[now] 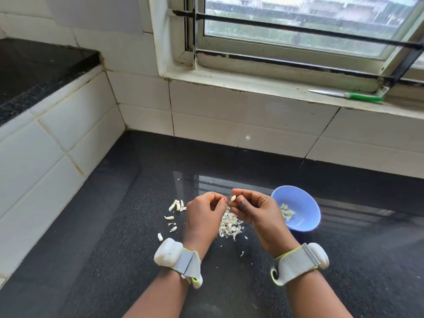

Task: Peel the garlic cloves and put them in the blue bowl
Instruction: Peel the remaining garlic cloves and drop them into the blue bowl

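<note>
We see a glossy black speckled granite counter (114, 226) w/ white tiled walls. A round blue plastic bowl (305, 216) sits right of the hands, pale peeled cloves (286, 213) inside. Our right hand (257, 214) pinches a small smooth garlic clove (233, 198) at its fingertips; left hand (202, 214) is curled, contents unclear. Papery skins (229, 226) piled beneath; unpeeled cloves (175, 205) scattered left.

I see my right hand (254, 211) pinching a garlic clove (233, 198) above the peels (229, 223), blue bowl (305, 200) just beside.
</note>
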Action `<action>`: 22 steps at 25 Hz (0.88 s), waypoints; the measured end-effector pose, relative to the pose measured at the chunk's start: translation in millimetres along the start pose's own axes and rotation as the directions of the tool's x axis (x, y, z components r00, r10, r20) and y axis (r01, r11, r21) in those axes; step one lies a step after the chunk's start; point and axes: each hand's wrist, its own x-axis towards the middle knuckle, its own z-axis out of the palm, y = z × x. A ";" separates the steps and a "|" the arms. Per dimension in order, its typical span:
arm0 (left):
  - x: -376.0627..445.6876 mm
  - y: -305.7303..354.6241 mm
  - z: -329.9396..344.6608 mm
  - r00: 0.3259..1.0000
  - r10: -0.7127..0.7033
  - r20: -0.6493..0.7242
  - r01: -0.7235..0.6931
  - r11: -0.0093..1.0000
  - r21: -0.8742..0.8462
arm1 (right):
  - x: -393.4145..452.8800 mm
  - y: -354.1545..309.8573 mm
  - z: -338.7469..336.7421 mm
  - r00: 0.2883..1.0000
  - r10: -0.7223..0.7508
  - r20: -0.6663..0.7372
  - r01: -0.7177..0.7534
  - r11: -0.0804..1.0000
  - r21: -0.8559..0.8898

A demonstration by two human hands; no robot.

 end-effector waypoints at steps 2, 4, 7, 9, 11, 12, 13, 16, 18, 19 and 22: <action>0.0 -1.8 2.5 1.000 0.007 0.017 -0.007 1.000 -0.002 | -0.5 -2.3 -0.1 0.999 -0.007 -0.031 0.006 1.000 -0.028; 2.1 -4.2 4.7 1.000 0.005 0.014 -0.005 1.000 -0.030 | -1.5 -4.8 0.0 0.999 -0.020 -0.050 0.017 0.998 -0.064; 4.2 -3.3 6.7 1.000 0.002 0.030 0.002 0.991 -0.135 | -2.8 -6.0 0.1 0.998 -0.041 -0.051 0.035 0.992 -0.119; 4.7 -3.5 8.0 1.000 0.007 0.031 -0.003 0.989 -0.145 | -2.5 -6.5 1.2 0.996 -0.059 -0.066 0.048 0.986 -0.162; 4.4 -3.2 8.6 1.000 0.000 0.025 0.003 0.992 -0.129 | -1.8 -6.7 2.2 0.994 -0.079 -0.071 0.062 0.976 -0.210; 4.4 -3.7 8.9 0.999 -0.019 0.035 0.024 0.988 -0.150 | -1.2 -6.4 2.6 0.994 -0.085 -0.065 0.068 0.970 -0.235; 4.7 -4.1 9.4 0.997 -0.049 0.053 0.058 0.980 -0.188 | -1.1 -6.3 2.9 0.995 -0.085 -0.053 0.070 0.966 -0.249; 4.7 -4.3 9.9 0.988 -0.119 0.100 0.141 0.957 -0.254 | 0.5 -5.8 2.4 0.997 -0.073 -0.007 0.069 0.969 -0.236; 3.3 -2.8 9.9 0.981 -0.144 0.127 0.175 0.943 -0.284 | 1.6 -6.4 1.5 0.996 -0.090 0.023 0.092 0.965 -0.244; 1.6 -1.1 9.7 0.976 -0.158 0.150 0.199 0.927 -0.317 | 2.4 -6.3 0.7 0.993 -0.110 0.035 0.115 0.959 -0.260; -2.2 4.1 9.1 0.928 -0.232 0.292 0.354 0.796 -0.491 | 3.2 -5.2 -0.6 0.986 -0.150 0.070 0.164 0.944 -0.285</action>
